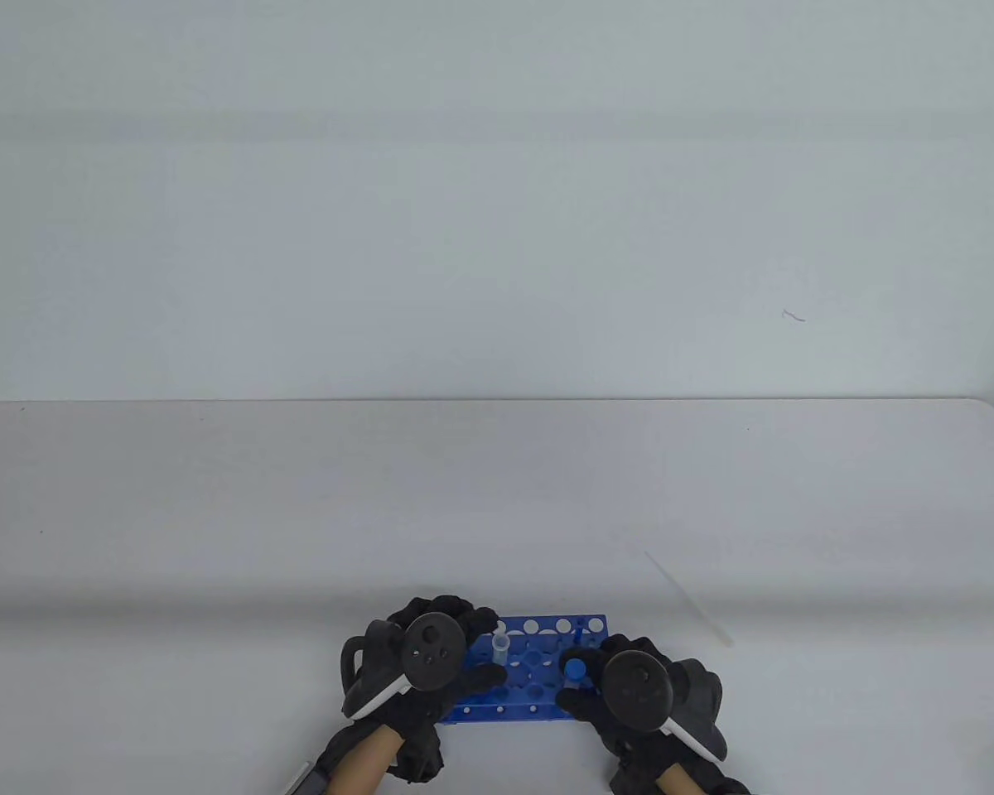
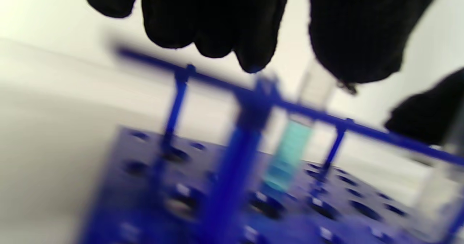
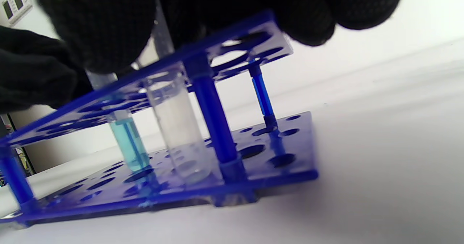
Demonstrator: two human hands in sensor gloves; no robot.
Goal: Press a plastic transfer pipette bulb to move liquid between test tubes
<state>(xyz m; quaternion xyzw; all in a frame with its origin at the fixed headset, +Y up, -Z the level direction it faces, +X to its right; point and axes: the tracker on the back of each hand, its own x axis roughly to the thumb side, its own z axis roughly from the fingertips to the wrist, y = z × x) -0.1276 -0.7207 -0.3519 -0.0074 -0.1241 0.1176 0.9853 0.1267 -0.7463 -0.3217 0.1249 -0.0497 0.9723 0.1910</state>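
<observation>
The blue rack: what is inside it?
The blue rack holds a tube with teal liquid and a clear, seemingly empty tube. Gloved fingers cover both tube tops here.

White table [image 1: 215, 497], pale wall [image 1: 497, 207].

One blue rack [image 1: 547, 636], two test tubes [image 3: 177, 124] (one holding teal liquid), one pipette [image 1: 689, 598], two hands [image 1: 418, 662].

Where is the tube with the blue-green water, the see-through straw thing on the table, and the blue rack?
Clear test tube of teal liquid [image 3: 129, 146], right wrist view, on its liquid-filled lower part.
Thin clear plastic pipette [image 1: 689, 598], table view, mid-stem.
Blue plastic test tube rack [image 1: 547, 627], table view, far top edge.
</observation>
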